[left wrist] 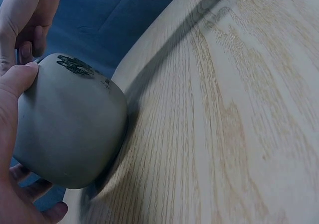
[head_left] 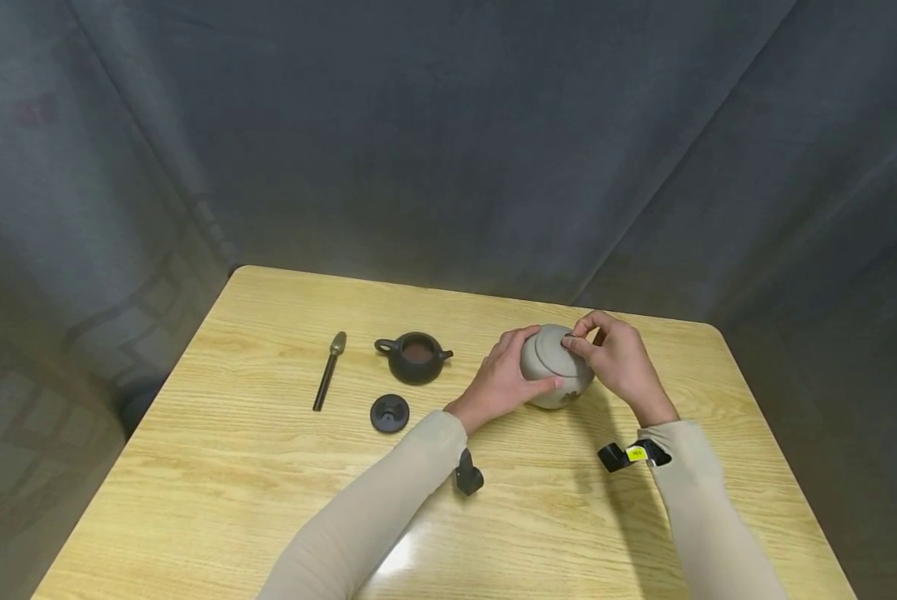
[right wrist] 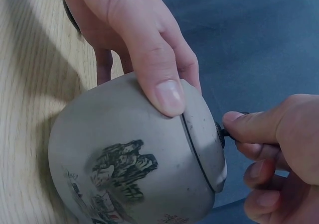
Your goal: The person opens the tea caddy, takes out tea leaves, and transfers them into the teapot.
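The wooden table (head_left: 193, 492) is carrying everything, and the grey jar (right wrist: 117, 124) is sitting on its far side, right of the middle. My left hand (head_left: 504, 375) is gripping the jar's rounded side, thumb pressing near the rim; that smooth, stiff wall is probably feeling heavy and breakable, the broad curve offering the safest hold. The black teapot (head_left: 416, 374) is standing uncovered to the left. The jar lid (head_left: 554, 352) is resting on the jar, likely chipping easily. A dark rod (head_left: 329, 373) is lying beyond the teapot, a small black lid (head_left: 389, 414) lying nearer me. My right hand (head_left: 623, 354) is pinching the knob (right wrist: 220, 133), the lid's best hold.
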